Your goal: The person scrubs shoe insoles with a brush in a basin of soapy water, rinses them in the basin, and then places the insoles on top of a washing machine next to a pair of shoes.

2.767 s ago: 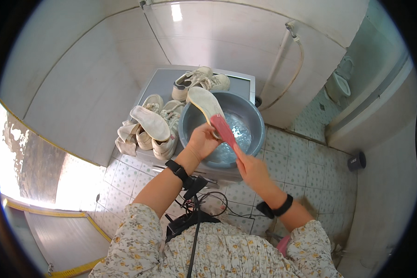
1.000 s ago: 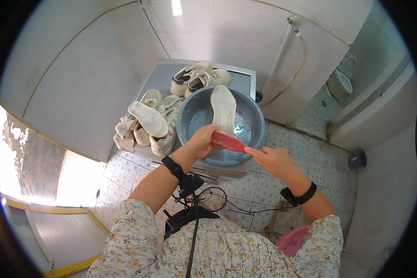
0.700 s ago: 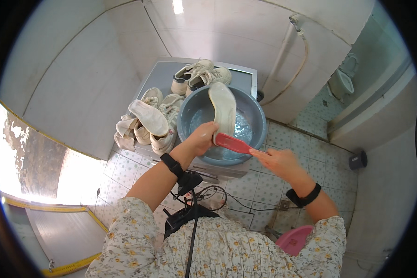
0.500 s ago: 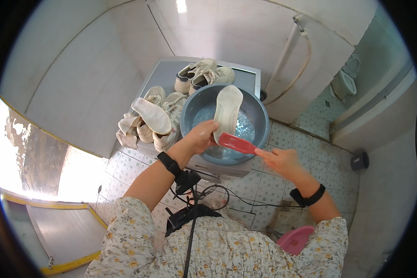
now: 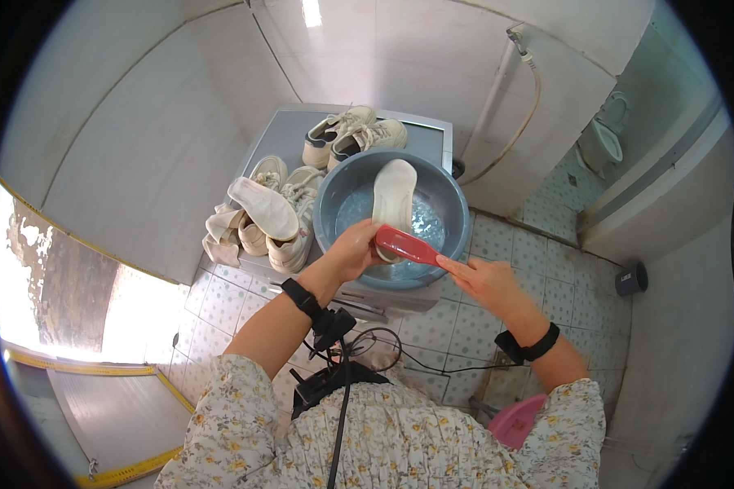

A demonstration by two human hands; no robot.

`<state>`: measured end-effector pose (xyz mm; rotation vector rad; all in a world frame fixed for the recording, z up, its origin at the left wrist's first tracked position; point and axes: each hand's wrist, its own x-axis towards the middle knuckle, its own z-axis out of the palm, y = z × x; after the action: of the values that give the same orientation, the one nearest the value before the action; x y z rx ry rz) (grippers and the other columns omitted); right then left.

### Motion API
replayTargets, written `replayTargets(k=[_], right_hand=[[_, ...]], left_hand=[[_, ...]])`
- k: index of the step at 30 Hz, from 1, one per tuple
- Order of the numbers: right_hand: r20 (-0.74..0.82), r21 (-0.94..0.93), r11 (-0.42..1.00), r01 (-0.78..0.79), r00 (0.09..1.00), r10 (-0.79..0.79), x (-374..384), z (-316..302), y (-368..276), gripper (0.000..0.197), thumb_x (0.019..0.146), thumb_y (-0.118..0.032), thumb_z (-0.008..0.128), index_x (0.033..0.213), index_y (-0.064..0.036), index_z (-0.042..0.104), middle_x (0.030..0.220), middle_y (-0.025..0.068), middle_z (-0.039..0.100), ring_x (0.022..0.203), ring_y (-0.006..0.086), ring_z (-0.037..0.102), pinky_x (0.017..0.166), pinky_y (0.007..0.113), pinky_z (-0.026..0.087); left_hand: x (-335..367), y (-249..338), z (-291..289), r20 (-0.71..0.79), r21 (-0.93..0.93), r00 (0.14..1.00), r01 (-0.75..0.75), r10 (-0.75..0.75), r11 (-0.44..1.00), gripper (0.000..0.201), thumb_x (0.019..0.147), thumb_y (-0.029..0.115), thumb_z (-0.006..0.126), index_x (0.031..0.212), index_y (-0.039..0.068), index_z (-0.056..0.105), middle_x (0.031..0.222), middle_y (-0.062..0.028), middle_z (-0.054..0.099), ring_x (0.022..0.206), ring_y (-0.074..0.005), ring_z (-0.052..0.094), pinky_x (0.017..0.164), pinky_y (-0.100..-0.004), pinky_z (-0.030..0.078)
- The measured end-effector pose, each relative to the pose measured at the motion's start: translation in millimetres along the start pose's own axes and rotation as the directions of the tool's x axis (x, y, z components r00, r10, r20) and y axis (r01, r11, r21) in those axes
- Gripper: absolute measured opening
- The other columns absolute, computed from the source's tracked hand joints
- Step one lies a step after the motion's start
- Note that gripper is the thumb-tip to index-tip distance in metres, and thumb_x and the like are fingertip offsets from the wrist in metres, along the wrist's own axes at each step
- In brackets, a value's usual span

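My left hand (image 5: 354,249) grips the near end of a whitish shoe insole (image 5: 394,192), tilted up over a grey-blue basin (image 5: 461,244) with water (image 5: 352,210) in it. My right hand (image 5: 486,284) is closed round the handle of a red brush (image 5: 409,245). Its smooth back faces up and its head lies across the insole's near end, close to my left fingers; any bristles are hidden underneath. Left of the basin, a second whitish insole (image 5: 263,207) rests on a pair of cream sneakers (image 5: 298,236). Another cream pair (image 5: 370,136) stands behind the basin.
Basin and shoes stand on a grey-topped appliance (image 5: 279,130) against the tiled wall. A hose (image 5: 534,98) hangs from a tap at the back right. Black cables (image 5: 400,342) dangle before me; a pink basin (image 5: 518,422) and a dark bin (image 5: 631,281) are to the right.
The red brush has shifted slightly up and left over the insole's near end, its back now turned more upward. The insole sits a little lower in view. Both hands keep their hold.
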<state>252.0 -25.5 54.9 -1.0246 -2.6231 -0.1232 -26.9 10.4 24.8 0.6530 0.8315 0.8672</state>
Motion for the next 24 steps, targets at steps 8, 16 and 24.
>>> replayTargets(k=[8, 16, 24], right_hand=[[-0.135, 0.52, 0.798, -0.307, 0.892, 0.431, 7.5, 23.8, -17.1, 0.043, 0.085, -0.02, 0.063, 0.127, -0.0199, 0.055, 0.074, 0.0044, 0.062, 0.059, 0.0141, 0.056, 0.055, 0.028, 0.045], [0.187, 0.945, 0.078, -0.317, 0.721, 0.667, 49.7, 46.6, -37.7, 0.057, 0.082, -0.019, 0.07, 0.13, 0.003, 0.046, 0.101, 0.0083, 0.063, 0.086, 0.0096, 0.056, 0.074, 0.024, 0.047], [0.352, 0.866, 0.065, -0.496, 0.696, 0.625, 69.6, 60.8, -37.4, 0.035, 0.08, -0.014, 0.068, 0.108, 0.0035, 0.056, 0.084, 0.0034, 0.06, 0.071, 0.0092, 0.053, 0.061, 0.024, 0.043]], left_hand=[[5.3, -12.3, -3.0, 0.037, -0.004, 0.997, -0.07, 0.071, 0.998, 0.038, 0.094, 0.016, 0.047, 0.129, 0.003, 0.042, 0.122, -0.0087, 0.053, 0.11, -0.0212, 0.055, 0.096, -0.0372, 0.044], [4.4, -18.6, 4.5, 0.112, -0.055, 0.983, -0.139, 0.145, 0.989, 0.051, 0.083, 0.003, 0.058, 0.131, 0.004, 0.04, 0.123, -0.0071, 0.053, 0.112, -0.0195, 0.053, 0.097, -0.0343, 0.043], [7.8, -30.0, 10.1, -0.035, 0.016, 0.972, -0.23, 0.231, 0.973, 0.053, 0.076, 0.0, 0.066, 0.124, 0.003, 0.044, 0.118, -0.0075, 0.056, 0.106, -0.0189, 0.056, 0.092, -0.033, 0.045]])
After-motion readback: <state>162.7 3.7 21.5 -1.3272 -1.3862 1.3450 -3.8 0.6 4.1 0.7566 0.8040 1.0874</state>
